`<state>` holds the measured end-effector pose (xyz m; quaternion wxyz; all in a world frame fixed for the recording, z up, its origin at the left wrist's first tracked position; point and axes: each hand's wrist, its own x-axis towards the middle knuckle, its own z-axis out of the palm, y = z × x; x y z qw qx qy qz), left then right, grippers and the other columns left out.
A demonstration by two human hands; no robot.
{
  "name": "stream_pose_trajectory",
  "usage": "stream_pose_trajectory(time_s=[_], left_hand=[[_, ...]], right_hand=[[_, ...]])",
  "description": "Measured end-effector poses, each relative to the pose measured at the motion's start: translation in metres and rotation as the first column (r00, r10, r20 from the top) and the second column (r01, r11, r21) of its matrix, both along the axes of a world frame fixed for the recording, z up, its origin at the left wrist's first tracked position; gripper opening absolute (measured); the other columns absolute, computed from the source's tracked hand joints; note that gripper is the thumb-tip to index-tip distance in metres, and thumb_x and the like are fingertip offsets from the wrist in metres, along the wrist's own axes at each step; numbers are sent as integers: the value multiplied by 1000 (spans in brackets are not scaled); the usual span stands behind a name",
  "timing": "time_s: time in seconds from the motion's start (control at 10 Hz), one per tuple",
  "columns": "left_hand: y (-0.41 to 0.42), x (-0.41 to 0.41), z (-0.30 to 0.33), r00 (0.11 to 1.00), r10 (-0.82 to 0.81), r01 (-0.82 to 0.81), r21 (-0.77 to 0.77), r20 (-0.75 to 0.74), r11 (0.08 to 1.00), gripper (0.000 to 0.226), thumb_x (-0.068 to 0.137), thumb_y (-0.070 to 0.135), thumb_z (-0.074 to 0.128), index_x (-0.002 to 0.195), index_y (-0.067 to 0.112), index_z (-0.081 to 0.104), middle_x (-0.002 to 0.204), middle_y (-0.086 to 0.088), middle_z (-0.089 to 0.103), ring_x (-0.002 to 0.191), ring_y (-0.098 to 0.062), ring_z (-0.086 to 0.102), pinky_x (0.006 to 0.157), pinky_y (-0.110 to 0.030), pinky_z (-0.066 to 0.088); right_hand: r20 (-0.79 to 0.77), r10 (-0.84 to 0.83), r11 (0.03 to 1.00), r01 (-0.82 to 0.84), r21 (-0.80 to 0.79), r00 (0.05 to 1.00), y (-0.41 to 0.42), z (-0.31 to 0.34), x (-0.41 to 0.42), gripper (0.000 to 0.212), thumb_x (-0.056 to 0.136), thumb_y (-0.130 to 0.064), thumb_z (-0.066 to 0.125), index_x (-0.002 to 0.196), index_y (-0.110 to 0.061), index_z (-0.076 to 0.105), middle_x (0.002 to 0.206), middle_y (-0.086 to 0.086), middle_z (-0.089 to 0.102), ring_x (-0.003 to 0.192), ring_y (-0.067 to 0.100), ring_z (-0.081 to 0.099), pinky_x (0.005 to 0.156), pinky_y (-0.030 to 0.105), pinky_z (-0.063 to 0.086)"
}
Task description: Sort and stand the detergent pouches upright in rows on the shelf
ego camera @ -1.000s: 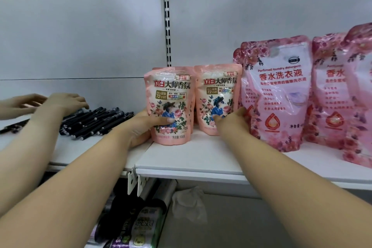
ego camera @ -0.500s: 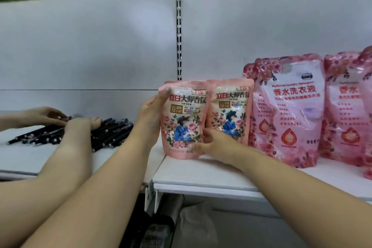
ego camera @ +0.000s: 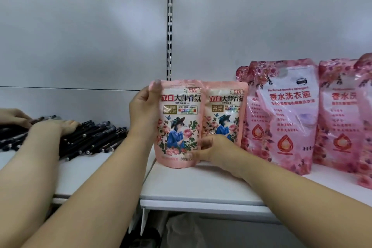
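- Pouches of 2 kinds stood on the white shelf: 2 small peach ones at its left end and, just to their right, larger pink ones in a row running out of view.
- My left hand gripped the front small pouch along its left edge, thumb laid over the top corner, fingers hidden behind it.
- My right hand pinched the same pouch at its lower right corner, with the thumb on the printed face.
- That pouch stood upright at the shelf's left front, its base at or just above the board; I could not tell which.
- The second small pouch stood upright just behind and right of it, overlapped by it, and touched the nearest large pink pouch or nearly so.
- I judged the step in hand to be squaring this small pouch into line with its twin, late in setting up this little row.
- The next move, as I reckoned, called for settling the base flat, facing the label forward, then easing both grips off without tipping it; the soft pouch could slump.
- Off to the left, another person's hands rested on a heap of black pens on the neighbouring shelf.
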<state>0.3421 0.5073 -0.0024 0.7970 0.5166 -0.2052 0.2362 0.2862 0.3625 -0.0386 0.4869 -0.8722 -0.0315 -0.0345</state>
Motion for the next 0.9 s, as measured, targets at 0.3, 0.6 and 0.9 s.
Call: stream_pose_trajectory(time_s=[0.3, 0.6, 0.9], left_hand=[[0, 3, -10, 996, 75, -64, 231, -39, 971, 16, 80, 37, 66, 79, 22, 60, 63, 9, 69, 54, -2, 66, 49, -19, 51], [5, -37, -13, 983, 126, -96, 211, -133, 973, 60, 83, 32, 63, 136, 18, 39, 106, 1, 60, 87, -13, 60, 66, -27, 48], [-4, -132, -39, 758, 598, -533, 777, 261, 336, 67, 91, 37, 53, 147, 15, 22, 156, -11, 8, 144, -23, 4, 113, -27, 2]], right_hand=[[20, 44, 992, -42, -122, 999, -3, 4, -6, 34, 74, -23, 76, 105, -21, 65, 92, -13, 62, 91, 7, 56, 89, 25, 37], [-1, 21, 979, -21, -204, 1000, -12, 4, -43, 33, 93, -32, 50, 120, -15, 57, 119, -4, 57, 106, 16, 55, 93, 30, 39], [264, -26, 833, 167, -527, 964, -85, 9, -140, 32, 91, -33, 53, 115, -15, 63, 119, 2, 62, 109, 20, 56, 88, 24, 39]])
